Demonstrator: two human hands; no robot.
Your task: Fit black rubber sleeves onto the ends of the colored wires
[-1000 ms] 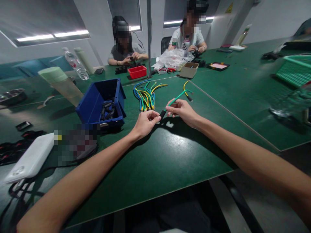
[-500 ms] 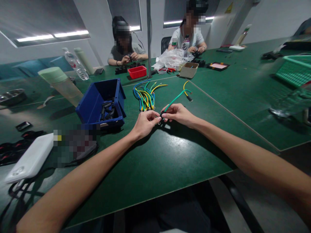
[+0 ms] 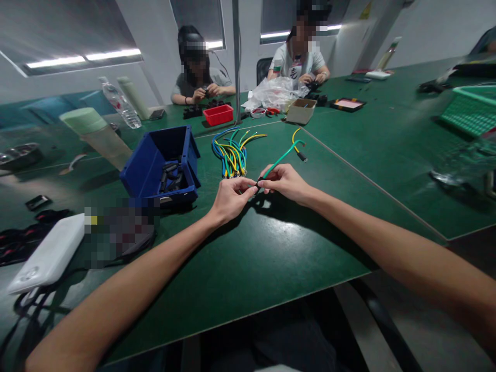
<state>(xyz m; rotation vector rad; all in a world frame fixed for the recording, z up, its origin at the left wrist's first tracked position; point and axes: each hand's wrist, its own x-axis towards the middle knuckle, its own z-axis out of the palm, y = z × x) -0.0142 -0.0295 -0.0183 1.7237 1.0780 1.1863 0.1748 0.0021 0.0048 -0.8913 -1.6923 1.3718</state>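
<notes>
My left hand (image 3: 231, 199) and my right hand (image 3: 287, 182) meet over the table, thumbs and fingers pinched on a small black sleeve (image 3: 260, 182) at the near end of a green wire (image 3: 282, 158). The wire slants up and away to the right, and its far end is bent. Fingers cover much of the sleeve. Just beyond lies a yellow wire (image 3: 296, 139) with a black sleeve on its end. Left of it, a bundle of blue, green and yellow wires (image 3: 232, 152) rests on the table. A blue bin (image 3: 135, 173) holds several black sleeves (image 3: 172, 175).
Left are a green-lidded bottle (image 3: 87, 121), a white power bank (image 3: 50, 253) and black straps. Across the table (image 3: 248, 289), two people work with small black parts near a red tray (image 3: 218, 115), a cardboard box (image 3: 300, 112) and a plastic bag (image 3: 277, 93). A green basket (image 3: 470, 111) stands right.
Both hands keep their pinch, with barely any shift. A small metal tip that showed below the fingers earlier is no longer visible.
</notes>
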